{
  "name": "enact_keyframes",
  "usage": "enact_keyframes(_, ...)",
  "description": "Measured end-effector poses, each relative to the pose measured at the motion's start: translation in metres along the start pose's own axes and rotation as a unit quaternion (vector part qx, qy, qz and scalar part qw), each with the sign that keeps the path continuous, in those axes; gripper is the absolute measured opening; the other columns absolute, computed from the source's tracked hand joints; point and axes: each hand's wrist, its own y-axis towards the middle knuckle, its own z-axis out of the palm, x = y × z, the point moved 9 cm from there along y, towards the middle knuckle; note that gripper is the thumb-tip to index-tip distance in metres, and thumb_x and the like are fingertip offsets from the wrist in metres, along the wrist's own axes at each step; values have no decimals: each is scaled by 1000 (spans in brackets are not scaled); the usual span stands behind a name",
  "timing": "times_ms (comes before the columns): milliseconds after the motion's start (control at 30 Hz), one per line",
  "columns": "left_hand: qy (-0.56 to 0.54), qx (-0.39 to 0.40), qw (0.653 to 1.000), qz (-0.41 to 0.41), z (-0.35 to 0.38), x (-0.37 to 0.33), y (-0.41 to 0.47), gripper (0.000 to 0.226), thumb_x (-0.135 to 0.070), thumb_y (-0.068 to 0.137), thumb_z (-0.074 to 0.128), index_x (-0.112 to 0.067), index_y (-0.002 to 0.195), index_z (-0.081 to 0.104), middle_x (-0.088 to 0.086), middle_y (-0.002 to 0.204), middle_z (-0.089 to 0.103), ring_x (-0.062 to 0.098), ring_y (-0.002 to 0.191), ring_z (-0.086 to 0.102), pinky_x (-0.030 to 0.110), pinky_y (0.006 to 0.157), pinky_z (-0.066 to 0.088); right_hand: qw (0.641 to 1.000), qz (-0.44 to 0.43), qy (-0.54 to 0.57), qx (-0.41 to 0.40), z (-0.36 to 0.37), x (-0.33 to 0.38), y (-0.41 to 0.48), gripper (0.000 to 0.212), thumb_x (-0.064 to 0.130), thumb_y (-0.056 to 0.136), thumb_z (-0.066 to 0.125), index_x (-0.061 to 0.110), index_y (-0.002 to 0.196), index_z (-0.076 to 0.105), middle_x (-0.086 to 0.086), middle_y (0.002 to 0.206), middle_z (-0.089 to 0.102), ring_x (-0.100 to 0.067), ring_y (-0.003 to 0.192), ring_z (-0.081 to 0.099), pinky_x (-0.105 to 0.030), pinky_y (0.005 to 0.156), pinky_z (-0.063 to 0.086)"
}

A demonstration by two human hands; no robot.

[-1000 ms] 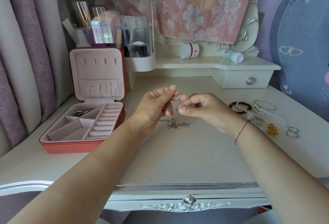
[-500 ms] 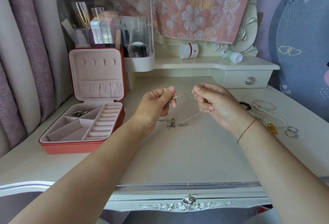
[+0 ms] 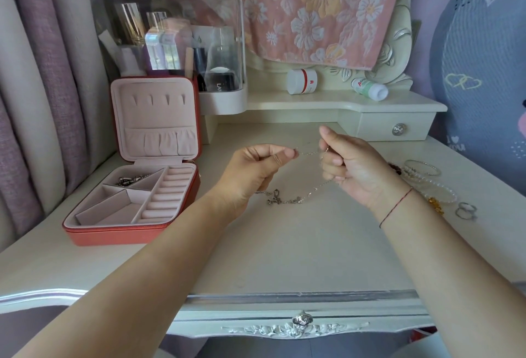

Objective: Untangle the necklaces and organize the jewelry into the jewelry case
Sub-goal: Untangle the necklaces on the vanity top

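Above the middle of the dressing table (image 3: 284, 261), the left hand (image 3: 256, 171) pinches a thin silver necklace chain (image 3: 308, 153) between thumb and forefinger. The right hand (image 3: 351, 167), just beside it, grips the same chain in curled fingers. The chain spans the small gap between them, then drops from the right hand to a tangled clump (image 3: 277, 200) lying on the tabletop. Bare tabletop runs from there to the front edge. The open jewelry case (image 3: 113, 235) sits well apart near the left edge, lid upright; bracelets (image 3: 424, 178) and rings (image 3: 466, 211) lie near the right edge.

The right hand (image 3: 355, 170) hides most of the dark bracelet (image 3: 396, 168); the necklace (image 3: 284, 201) is blurred.
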Motion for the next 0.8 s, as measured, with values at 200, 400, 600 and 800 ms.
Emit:
enact_keyframes(200, 2, 3, 1000, 0, -1, 1, 1, 23, -36, 88, 60, -18, 81, 72, -5, 51, 25, 13, 49, 16, 25, 47, 13, 1000, -7, 8, 12, 2, 1, 1, 34, 44, 78, 60, 18, 63, 44, 7, 51, 31, -8, 41, 22, -24, 54, 21)
enact_keyframes(400, -21, -6, 1000, 3, -3, 2, 3, 30, -29, 97, 53, -12, 81, 71, -4, 62, 58, 10, 54, 45, 18, 52, 39, 999, -33, 14, -3, 0, 4, 1, 18, 33, 72, 65, 19, 63, 57, 13, 53, 51, -7, 48, 27, -23, 61, 26)
enact_keyframes(600, -3, -26, 1000, -17, -6, 5, 1, 23, -27, 94, 58, -10, 94, 73, -7, 52, 26, 10, 49, 17, 19, 45, 17, 998, -50, 5, -25, -6, 7, 2, 17, 31, 69, 66, 18, 72, 55, 15, 61, 61, -4, 47, 30, -22, 63, 26)
enact_keyframes(800, 11, -16, 999, -30, -3, 4, -1, 17, -27, 83, 69, -12, 91, 74, -12, 47, 25, 8, 45, 19, 17, 43, 20, 998, -39, 19, -35, -9, 6, 2, 19, 33, 72, 66, 19, 70, 55, 15, 55, 50, -6, 46, 26, -22, 59, 25)
